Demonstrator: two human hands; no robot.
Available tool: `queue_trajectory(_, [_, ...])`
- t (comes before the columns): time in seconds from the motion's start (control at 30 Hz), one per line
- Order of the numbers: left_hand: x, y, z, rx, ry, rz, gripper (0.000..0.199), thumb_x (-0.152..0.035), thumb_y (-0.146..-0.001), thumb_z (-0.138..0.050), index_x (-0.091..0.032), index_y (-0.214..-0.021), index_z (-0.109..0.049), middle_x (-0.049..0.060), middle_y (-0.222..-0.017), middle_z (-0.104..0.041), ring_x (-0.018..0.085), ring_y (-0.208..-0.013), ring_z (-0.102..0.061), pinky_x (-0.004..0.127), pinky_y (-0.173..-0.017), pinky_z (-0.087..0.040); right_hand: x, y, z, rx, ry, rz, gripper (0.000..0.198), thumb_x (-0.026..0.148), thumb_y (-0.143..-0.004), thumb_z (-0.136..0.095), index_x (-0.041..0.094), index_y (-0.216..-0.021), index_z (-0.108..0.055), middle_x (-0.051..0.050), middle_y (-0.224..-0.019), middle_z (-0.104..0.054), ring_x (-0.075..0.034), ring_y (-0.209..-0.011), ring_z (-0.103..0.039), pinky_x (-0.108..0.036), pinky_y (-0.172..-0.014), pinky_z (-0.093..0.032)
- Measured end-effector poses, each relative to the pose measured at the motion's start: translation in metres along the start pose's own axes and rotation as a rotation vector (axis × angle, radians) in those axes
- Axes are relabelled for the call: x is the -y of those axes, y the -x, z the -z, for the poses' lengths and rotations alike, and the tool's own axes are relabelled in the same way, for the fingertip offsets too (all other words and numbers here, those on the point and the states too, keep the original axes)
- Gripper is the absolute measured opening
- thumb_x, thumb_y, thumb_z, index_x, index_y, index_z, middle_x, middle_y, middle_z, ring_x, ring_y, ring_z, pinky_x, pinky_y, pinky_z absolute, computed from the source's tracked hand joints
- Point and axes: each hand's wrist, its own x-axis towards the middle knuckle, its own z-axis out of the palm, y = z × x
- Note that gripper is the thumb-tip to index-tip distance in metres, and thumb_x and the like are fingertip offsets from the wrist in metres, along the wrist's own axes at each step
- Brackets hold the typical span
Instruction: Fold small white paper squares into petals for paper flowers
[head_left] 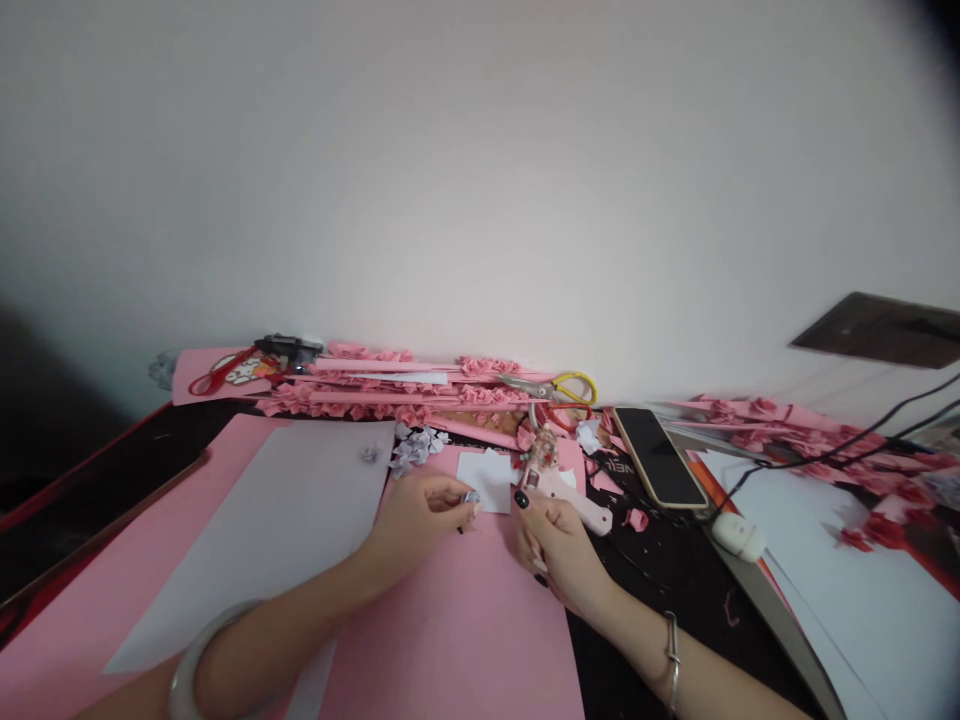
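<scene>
Between the thumb and fingertips of my left hand (427,510) is a small grey-lavender paper flower (470,497), held over the pink sheet (450,620). My right hand (559,550) is closed, its fingers curled and its thumb on top; what it holds, if anything, is hidden. Just behind that hand lies a pale pink glue gun (585,505), partly covered by it. A small white paper square (487,480) rests on the pink sheet beyond both hands. Left of it sits a cluster of lavender paper flowers (418,447).
Pink paper-flower stems (375,395) line the wall, with yellow-handled scissors (574,388) on them. A phone (660,460) and a white rounded case (739,537) lie at right, near black cables. One loose lavender flower (370,453) sits on a pale sheet (262,530).
</scene>
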Motion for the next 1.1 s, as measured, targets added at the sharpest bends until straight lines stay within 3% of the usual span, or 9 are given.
queue_trajectory(0.2, [0.0012,0.0005,0.0003,0.017,0.000,0.007,0.014,-0.023,-0.071,-0.060,-0.015,-0.075,-0.071,0.002,-0.066,-0.070,0.017,-0.066,-0.066,0.025,-0.065,-0.051,0.0064,-0.0008,-0.0025,-0.012,0.042,-0.009,0.038,0.046,-0.080,-0.063,0.017,-0.058,-0.054,0.006,-0.043,-0.044,-0.006,-0.035,-0.030,-0.021,-0.037,-0.018])
queue_trajectory(0.37, [0.0027,-0.0010,0.0007,0.028,0.002,-0.037,0.015,-0.026,-0.071,-0.061,-0.014,-0.072,-0.069,0.004,-0.068,-0.071,0.017,-0.065,-0.065,0.025,-0.063,-0.050,0.0096,-0.0004,-0.0057,0.029,0.066,-0.042,0.019,0.032,-0.076,-0.071,0.013,-0.072,-0.066,-0.004,-0.064,-0.068,-0.011,-0.046,-0.057,-0.021,-0.042,-0.039])
queue_trajectory(0.57, [0.0000,0.0006,0.0014,0.030,0.005,-0.016,0.015,-0.025,-0.072,-0.059,-0.014,-0.073,-0.070,0.005,-0.071,-0.072,0.018,-0.069,-0.067,0.025,-0.064,-0.051,0.0073,-0.0010,-0.0048,0.002,-0.058,-0.118,0.022,0.024,-0.069,-0.076,0.016,-0.087,-0.064,-0.004,-0.070,-0.073,-0.017,-0.062,-0.070,-0.021,-0.050,-0.050])
queue_trajectory(0.8, [0.0006,-0.0005,0.0016,0.025,0.023,-0.024,0.014,-0.025,-0.071,-0.060,-0.015,-0.073,-0.070,0.003,-0.066,-0.070,0.017,-0.064,-0.065,0.025,-0.064,-0.050,0.0062,0.0010,-0.0057,0.003,0.007,-0.099,0.030,0.037,-0.072,-0.073,0.017,-0.064,-0.052,-0.004,-0.059,-0.070,-0.013,-0.042,-0.061,-0.017,-0.033,-0.035])
queue_trajectory(1.0, [-0.0019,-0.0003,0.0019,0.011,0.029,-0.005,0.013,-0.023,-0.070,-0.060,-0.015,-0.072,-0.069,0.003,-0.063,-0.069,0.016,-0.064,-0.065,0.025,-0.065,-0.051,0.0044,0.0016,-0.0034,0.016,0.041,-0.016,0.047,0.055,-0.083,-0.054,0.020,-0.053,-0.043,0.003,-0.039,-0.051,-0.006,-0.029,-0.036,-0.020,-0.034,-0.024])
queue_trajectory(1.1, [-0.0026,-0.0007,0.0017,0.002,0.011,-0.002,0.011,-0.023,-0.070,-0.059,-0.016,-0.069,-0.068,0.002,-0.062,-0.068,0.016,-0.063,-0.065,0.025,-0.064,-0.051,0.0035,0.0016,-0.0019,0.023,-0.007,-0.054,0.054,0.062,-0.084,-0.045,0.020,-0.049,-0.044,0.001,-0.040,-0.050,-0.008,-0.030,-0.035,-0.022,-0.035,-0.021])
